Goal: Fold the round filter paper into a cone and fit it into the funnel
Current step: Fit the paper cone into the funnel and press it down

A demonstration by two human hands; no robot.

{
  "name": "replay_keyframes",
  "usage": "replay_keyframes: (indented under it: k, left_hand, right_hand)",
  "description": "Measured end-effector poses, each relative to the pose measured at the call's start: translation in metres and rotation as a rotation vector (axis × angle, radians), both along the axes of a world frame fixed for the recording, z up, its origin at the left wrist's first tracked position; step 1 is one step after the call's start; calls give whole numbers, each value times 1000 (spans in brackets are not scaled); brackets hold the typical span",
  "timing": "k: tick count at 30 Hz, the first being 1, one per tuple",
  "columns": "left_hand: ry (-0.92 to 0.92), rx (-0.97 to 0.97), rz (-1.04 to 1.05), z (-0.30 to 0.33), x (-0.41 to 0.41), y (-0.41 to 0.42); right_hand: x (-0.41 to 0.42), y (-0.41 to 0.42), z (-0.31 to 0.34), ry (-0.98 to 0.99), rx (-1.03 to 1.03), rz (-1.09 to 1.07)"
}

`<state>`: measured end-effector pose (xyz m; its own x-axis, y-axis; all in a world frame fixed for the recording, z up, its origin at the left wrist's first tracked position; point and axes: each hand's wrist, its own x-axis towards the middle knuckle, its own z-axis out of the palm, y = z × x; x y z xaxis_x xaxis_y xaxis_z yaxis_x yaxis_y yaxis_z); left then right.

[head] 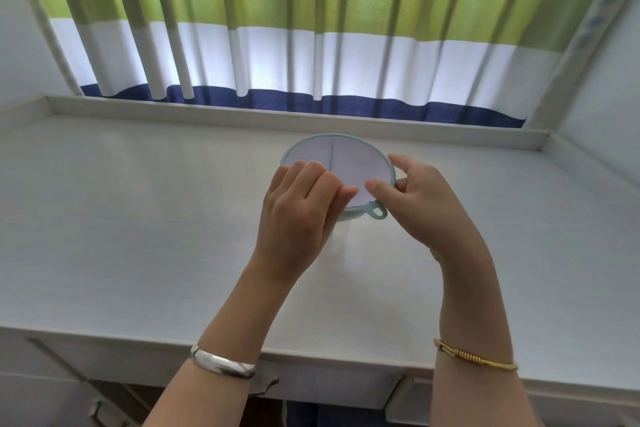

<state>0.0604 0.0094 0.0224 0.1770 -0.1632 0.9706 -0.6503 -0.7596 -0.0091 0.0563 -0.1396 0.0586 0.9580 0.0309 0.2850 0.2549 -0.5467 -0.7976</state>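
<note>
At funnel [375, 211] rim: hands pinch filter paper [349, 163] edge.

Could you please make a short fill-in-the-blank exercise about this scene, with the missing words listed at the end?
1. The round filter paper lies flat on top of the pale green ____.
2. A straight ____ runs across the middle of the paper.
3. The left hand wears a silver bangle; the right hand wears a ____ one.
4. Behind the white table hangs a striped ____.

Missing words: funnel; crease; gold; curtain
</note>
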Motion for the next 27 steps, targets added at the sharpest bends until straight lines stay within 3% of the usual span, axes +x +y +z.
replay_keyframes:
  k: [27]
  left_hand:
    - [152, -18, 2, 2, 0, 0]
  right_hand:
    - [2, -1, 5, 10, -25, -42]
